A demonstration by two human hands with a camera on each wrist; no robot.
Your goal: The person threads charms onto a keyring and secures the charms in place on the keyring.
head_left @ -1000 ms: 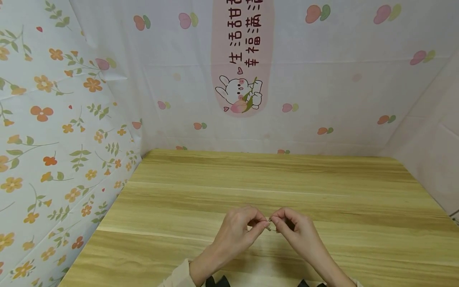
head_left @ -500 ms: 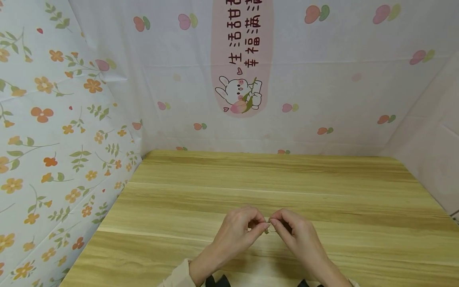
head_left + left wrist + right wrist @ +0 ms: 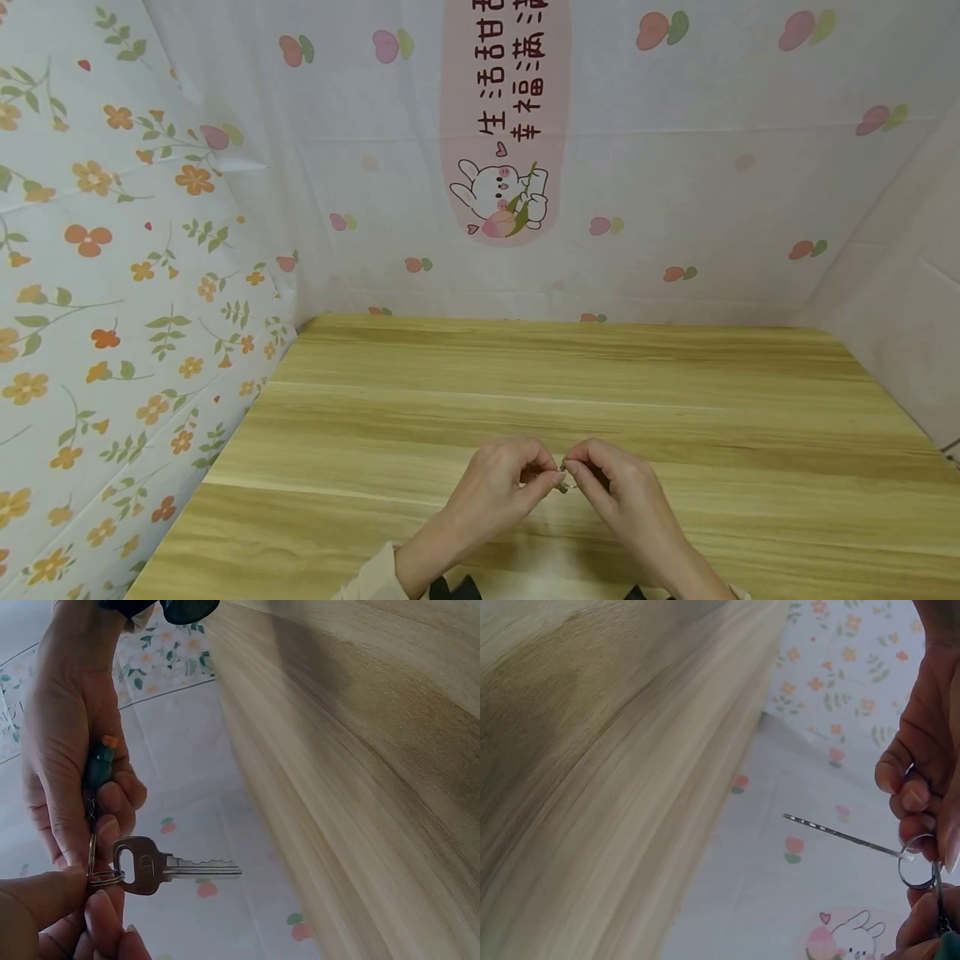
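Observation:
My left hand and right hand meet above the table, fingertips almost touching. Between them they pinch a metal key ring. A flat metal key hangs on the ring, its toothed blade pointing away from the fingers; in the right wrist view the key appears edge-on. From the ring a short chain leads to a small teal charm with an orange tip, lying against the right palm near curled fingers. In the head view the fingers hide most of the ring.
A wood-grain table spans the area under both hands. Printed cloth hangs behind it, and flowered cloth hangs along the left. Dark wrist-worn pieces show at the bottom edge.
Both hands stay nearly in place, with the right fingertips shifting slightly down and left. The small metal pieces between the fingertips have turned a little.

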